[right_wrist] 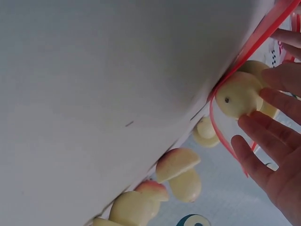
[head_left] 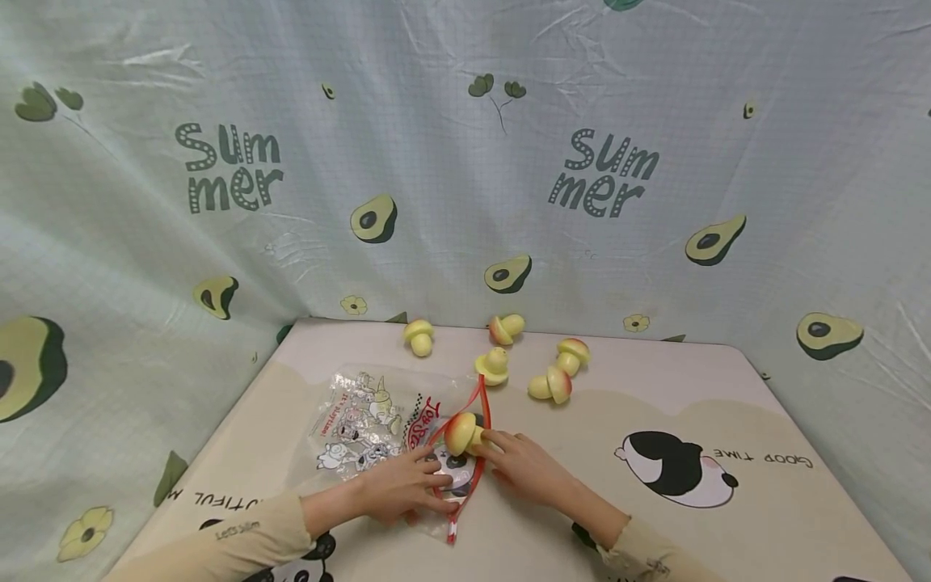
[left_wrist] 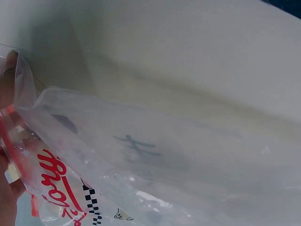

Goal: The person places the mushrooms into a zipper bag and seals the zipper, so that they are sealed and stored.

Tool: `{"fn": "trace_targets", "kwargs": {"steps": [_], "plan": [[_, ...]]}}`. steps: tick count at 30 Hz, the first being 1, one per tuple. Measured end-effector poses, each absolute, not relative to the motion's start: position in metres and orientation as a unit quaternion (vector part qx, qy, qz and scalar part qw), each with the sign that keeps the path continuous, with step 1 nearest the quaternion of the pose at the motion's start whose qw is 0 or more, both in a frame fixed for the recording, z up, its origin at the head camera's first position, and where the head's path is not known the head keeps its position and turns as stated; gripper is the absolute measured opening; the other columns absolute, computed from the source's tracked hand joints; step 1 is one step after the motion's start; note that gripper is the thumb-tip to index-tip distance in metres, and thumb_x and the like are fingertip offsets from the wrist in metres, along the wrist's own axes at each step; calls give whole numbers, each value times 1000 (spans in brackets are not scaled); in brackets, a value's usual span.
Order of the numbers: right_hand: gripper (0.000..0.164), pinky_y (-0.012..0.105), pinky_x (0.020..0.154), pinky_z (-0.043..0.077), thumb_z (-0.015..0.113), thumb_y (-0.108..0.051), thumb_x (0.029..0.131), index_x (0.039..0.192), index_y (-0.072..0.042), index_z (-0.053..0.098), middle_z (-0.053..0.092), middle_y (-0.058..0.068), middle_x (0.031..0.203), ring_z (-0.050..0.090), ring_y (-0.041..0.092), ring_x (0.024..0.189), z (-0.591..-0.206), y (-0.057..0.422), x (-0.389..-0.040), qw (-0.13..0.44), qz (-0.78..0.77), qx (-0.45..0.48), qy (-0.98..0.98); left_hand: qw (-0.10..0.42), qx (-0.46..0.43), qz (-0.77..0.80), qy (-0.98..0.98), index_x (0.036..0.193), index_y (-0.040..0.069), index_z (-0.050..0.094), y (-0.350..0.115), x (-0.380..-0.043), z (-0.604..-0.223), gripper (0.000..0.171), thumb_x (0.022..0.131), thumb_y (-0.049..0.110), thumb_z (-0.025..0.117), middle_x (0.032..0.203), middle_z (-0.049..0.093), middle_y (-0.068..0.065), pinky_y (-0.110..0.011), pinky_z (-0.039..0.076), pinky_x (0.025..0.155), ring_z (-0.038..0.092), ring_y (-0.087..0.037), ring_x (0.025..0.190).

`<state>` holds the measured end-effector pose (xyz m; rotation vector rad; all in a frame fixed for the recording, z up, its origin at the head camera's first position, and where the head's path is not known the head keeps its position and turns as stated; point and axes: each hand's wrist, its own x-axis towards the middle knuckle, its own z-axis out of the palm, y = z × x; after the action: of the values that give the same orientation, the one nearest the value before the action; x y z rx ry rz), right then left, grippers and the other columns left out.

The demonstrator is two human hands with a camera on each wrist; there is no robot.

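A clear printed zip bag [head_left: 356,424] with a red-edged mouth lies flat on the table. My left hand [head_left: 396,487] grips it near the mouth; in the left wrist view the thumb [left_wrist: 8,80] shows at the plastic's edge. At the open mouth, my right hand [head_left: 527,469] pinches a yellow toy mushroom [head_left: 460,434] by its stem, with the red-tinged cap turned toward the bag. The right wrist view shows the fingertips around the stem end of that mushroom [right_wrist: 237,96], next to the red strip [right_wrist: 254,49].
Beyond the bag lie loose toy mushrooms: one [head_left: 419,338] at the back left, two [head_left: 507,328] near the back middle, and a pair [head_left: 551,385] farther right. A printed cloth [head_left: 436,162] hangs behind the table [head_left: 655,388].
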<state>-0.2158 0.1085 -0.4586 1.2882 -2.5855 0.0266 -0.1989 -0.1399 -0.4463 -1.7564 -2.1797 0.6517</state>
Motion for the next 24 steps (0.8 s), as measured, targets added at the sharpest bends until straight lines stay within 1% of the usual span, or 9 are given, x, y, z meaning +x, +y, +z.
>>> {"fn": "trace_targets", "kwargs": {"steps": [8, 16, 24], "plan": [[44, 33, 79, 49, 68, -19, 76, 118, -21, 54, 54, 1, 117, 55, 17, 104, -458, 105, -218, 125, 5, 443, -888, 132, -605, 235, -749, 125, 43, 42, -139, -198, -446, 60, 69, 49, 64, 120, 54, 11, -38, 40, 97, 51, -12, 107], [44, 34, 79, 49, 69, -18, 74, 117, -21, 56, 55, 2, 117, 56, 17, 103, -456, 103, -222, 123, -6, 445, -887, 130, -606, 231, -750, 124, 44, 43, -139, -198, -445, 60, 68, 49, 64, 121, 54, 12, -39, 40, 97, 52, -12, 109], [46, 32, 75, 49, 71, -17, 72, 116, -21, 57, 56, 2, 115, 57, 16, 101, -455, 101, -227, 147, -15, 460, -875, 138, -610, 238, -743, 125, 44, 42, -137, -200, -444, 62, 67, 52, 63, 121, 54, 13, -38, 40, 96, 50, -10, 107]]}}
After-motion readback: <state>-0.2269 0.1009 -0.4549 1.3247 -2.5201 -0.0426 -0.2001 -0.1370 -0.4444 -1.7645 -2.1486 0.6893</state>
